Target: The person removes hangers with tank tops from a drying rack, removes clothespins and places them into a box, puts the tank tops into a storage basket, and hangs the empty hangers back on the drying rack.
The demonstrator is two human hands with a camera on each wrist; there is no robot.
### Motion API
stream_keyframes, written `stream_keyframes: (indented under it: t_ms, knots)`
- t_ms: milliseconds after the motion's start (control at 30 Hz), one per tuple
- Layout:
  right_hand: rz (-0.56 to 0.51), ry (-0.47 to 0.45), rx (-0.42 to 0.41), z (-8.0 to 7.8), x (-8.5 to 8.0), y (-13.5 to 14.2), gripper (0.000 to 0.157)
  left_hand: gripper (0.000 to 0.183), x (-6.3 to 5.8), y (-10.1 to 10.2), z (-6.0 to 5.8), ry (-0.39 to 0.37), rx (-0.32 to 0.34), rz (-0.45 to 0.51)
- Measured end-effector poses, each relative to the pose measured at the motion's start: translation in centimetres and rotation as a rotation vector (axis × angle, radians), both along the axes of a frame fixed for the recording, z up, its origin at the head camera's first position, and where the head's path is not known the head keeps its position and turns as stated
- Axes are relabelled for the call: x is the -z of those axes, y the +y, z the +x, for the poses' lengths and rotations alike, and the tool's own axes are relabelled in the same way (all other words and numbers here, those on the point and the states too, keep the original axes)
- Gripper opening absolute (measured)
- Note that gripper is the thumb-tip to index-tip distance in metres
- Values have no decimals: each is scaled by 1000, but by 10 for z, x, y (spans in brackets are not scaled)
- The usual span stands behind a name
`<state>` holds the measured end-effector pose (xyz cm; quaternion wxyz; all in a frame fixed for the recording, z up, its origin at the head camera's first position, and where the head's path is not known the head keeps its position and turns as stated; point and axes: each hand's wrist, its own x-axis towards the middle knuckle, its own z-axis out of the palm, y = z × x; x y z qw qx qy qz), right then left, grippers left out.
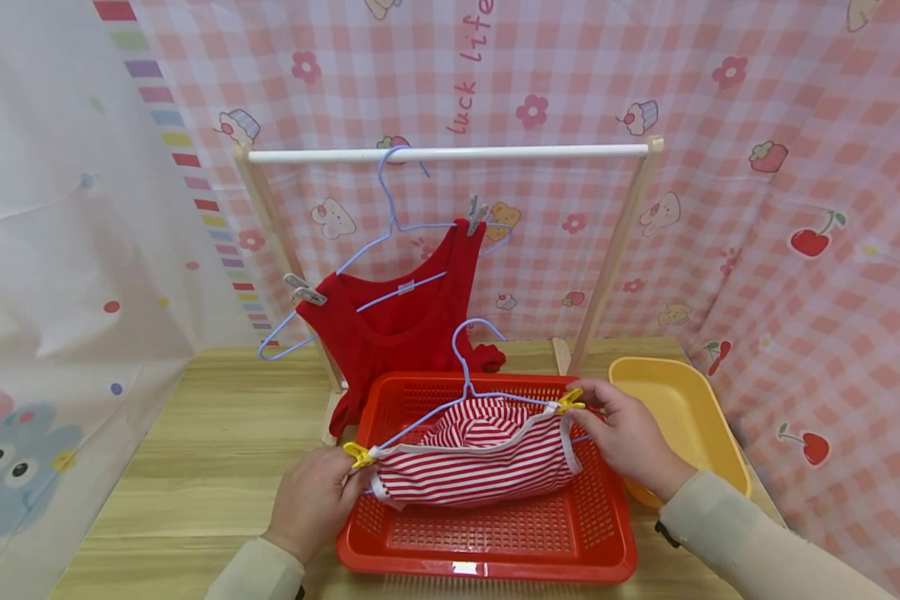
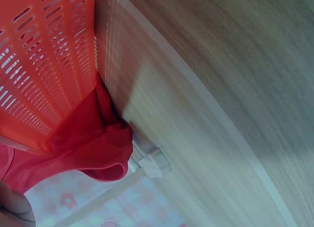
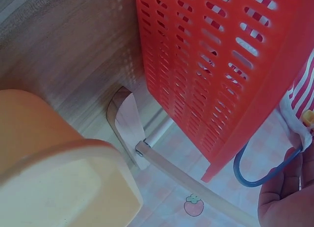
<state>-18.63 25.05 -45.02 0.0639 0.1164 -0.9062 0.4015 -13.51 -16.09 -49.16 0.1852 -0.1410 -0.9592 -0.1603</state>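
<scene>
A red-and-white striped garment hangs from a blue hanger over the red basket. Yellow clothespins fasten it near both hanger ends. My left hand pinches at the left clothespin, its thumb low beside the hanger's end. On the other side, my right hand has thumb and forefinger on the right clothespin. In the right wrist view, the fingers of the right hand lie against the hanger's curved end. Only fingertips of the left hand show in the left wrist view.
Behind the basket stands a rack with a white bar and wooden legs. A red sleeveless top hangs there on another blue hanger, held by grey clothespins. A yellow basin sits right of the basket on the wooden table.
</scene>
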Motion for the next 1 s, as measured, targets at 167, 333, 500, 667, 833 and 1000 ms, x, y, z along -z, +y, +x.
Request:
stream_keyframes:
  t_ms: [167,333,500,667,833,1000]
  knots:
    - [10,1,13,0,0,0,22,12,0,0,0,-5,-2,0]
    - [11,3,22,0,-1,0,20,11,0,0,0,-10,-2,1]
    - [-1,11,22,0,0,0,18,11,1,0,-1,5,5,4]
    - [-14,11,23,0,1,0,18,11,3,-1,-1,29,11,2]
    - [-21,8,25,0,1,0,17,11,3,-1,-1,43,12,0]
    - [-27,11,22,1,0,1,16,13,3,-2,-2,57,12,3]
